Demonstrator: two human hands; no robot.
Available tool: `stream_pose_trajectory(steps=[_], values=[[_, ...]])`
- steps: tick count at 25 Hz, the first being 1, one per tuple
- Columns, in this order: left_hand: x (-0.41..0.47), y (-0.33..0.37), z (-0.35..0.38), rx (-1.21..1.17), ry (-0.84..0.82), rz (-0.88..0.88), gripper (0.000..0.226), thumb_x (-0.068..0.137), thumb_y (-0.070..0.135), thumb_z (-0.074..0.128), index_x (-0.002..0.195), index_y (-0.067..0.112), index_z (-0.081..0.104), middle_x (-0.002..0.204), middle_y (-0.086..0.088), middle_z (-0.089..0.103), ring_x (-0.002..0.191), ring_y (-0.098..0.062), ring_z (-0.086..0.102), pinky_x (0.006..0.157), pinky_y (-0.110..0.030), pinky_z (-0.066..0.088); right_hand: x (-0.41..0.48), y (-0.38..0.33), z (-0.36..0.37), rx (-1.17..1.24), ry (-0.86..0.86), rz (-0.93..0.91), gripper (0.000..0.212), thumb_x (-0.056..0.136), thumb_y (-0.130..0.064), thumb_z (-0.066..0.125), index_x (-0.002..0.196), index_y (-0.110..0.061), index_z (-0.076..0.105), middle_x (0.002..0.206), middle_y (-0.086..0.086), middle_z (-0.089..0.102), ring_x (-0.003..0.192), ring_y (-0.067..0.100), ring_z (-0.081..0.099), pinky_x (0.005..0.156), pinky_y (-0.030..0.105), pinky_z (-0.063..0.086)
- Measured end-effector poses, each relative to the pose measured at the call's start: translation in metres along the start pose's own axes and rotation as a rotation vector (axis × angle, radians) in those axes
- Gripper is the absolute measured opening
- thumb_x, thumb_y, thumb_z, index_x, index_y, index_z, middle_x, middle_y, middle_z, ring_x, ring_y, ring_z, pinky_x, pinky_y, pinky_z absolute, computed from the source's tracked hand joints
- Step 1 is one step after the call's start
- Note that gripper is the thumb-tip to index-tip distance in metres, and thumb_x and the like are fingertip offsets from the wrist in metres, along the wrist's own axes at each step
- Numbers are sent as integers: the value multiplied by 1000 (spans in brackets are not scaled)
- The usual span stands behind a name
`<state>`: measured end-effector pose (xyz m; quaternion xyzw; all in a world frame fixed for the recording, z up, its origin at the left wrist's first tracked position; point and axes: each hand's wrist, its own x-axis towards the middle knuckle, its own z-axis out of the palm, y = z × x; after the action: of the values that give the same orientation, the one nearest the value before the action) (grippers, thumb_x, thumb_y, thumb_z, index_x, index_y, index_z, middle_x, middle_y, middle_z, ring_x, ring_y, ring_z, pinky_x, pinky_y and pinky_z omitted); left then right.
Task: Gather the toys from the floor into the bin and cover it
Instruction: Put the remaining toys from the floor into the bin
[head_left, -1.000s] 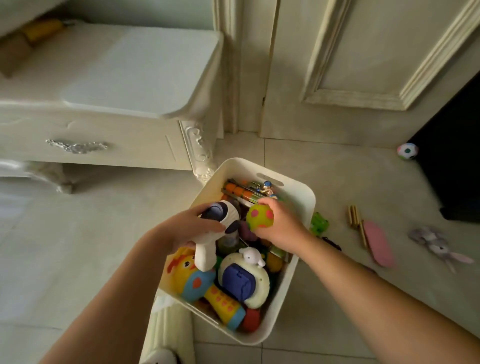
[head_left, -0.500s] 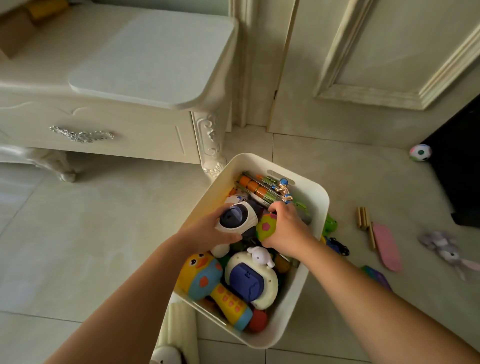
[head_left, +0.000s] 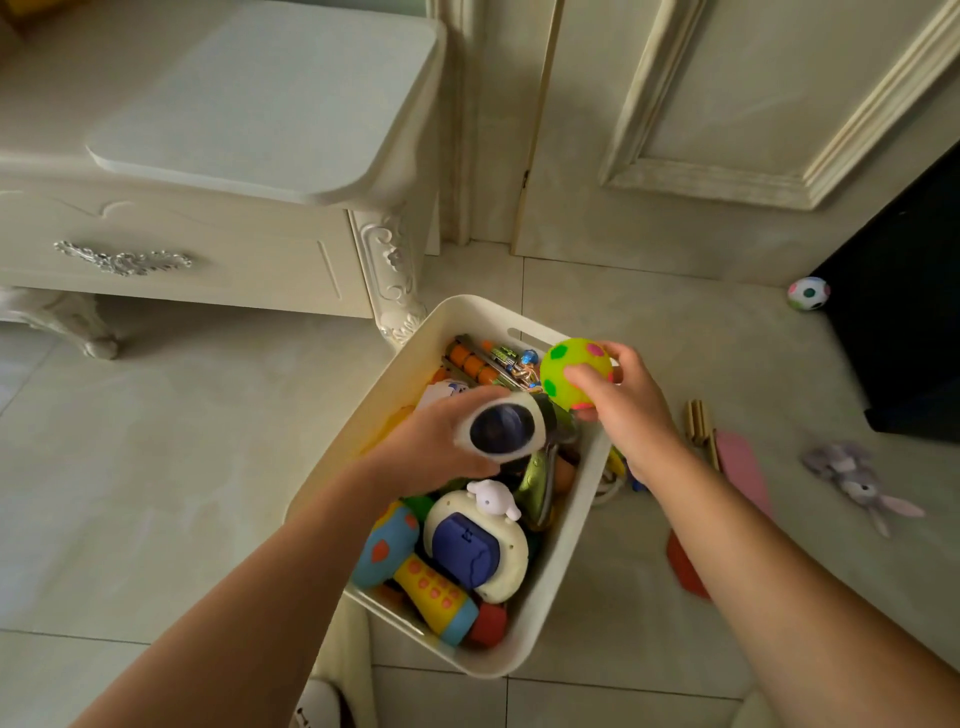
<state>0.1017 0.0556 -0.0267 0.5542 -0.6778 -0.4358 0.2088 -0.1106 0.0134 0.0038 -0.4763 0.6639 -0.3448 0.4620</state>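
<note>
The bin (head_left: 467, 304) stands on the floor (head_left: 182, 493) just in front of the cabinet (head_left: 208, 260) corner, with the door (head_left: 727, 104) behind. Toys (head_left: 478, 551) lie heaped inside it. Over its far half the left hand (head_left: 431, 452) holds a toy (head_left: 501, 428), and the right hand (head_left: 631, 410) a ball (head_left: 575, 374) to its right. Right of the bin lie sticks (head_left: 698, 423) and a plush rabbit (head_left: 857, 483). Farther back, a second ball (head_left: 808, 293) sits just beside furniture (head_left: 909, 312).

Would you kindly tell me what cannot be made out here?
Head view:
Bin, lower toys: buried under upper ones and the left hand holding the white toy.
Red floor object: mostly behind the arm of the right hand, which holds the green ball.
Pale ribbed object, bottom edge: cut off; identity unclear.
</note>
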Motion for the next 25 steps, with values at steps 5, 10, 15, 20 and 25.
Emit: stream_pose_trajectory(steps=[5,10,15,20,25], values=[[-13,1,15,723,-63,153,84,82,54,63,144,52,6,140,9,39,133,-18,34,114,-43,23,-7,10,5,-51,-125,45,48,72,-39,69,116,-33,51,109,-3,60,96,19,66,83,40,58],[-48,-24,33,720,0,-1,77,84,76,27,145,49,-12,133,10,49,129,-20,39,109,-44,25,-6,17,14,22,-45,220,43,80,-34,66,117,-18,50,110,5,59,86,23,68,61,31,59],[-47,-25,44,709,198,-5,76,82,78,23,147,47,0,118,9,55,114,-18,44,101,-37,30,7,12,31,245,-124,564,44,81,-41,63,115,-14,54,115,13,57,94,32,64,56,33,55],[-29,-9,67,776,249,-107,75,85,76,28,147,43,0,116,-1,55,109,-25,45,93,-38,36,25,18,34,543,96,503,49,71,-38,65,113,-14,57,110,13,57,86,28,59,48,24,50],[-18,-8,96,706,173,-235,76,89,59,40,143,44,-13,135,-10,35,129,-31,33,107,-55,27,20,18,43,108,174,180,54,61,-41,67,106,-13,55,114,9,59,97,27,64,64,32,56]])
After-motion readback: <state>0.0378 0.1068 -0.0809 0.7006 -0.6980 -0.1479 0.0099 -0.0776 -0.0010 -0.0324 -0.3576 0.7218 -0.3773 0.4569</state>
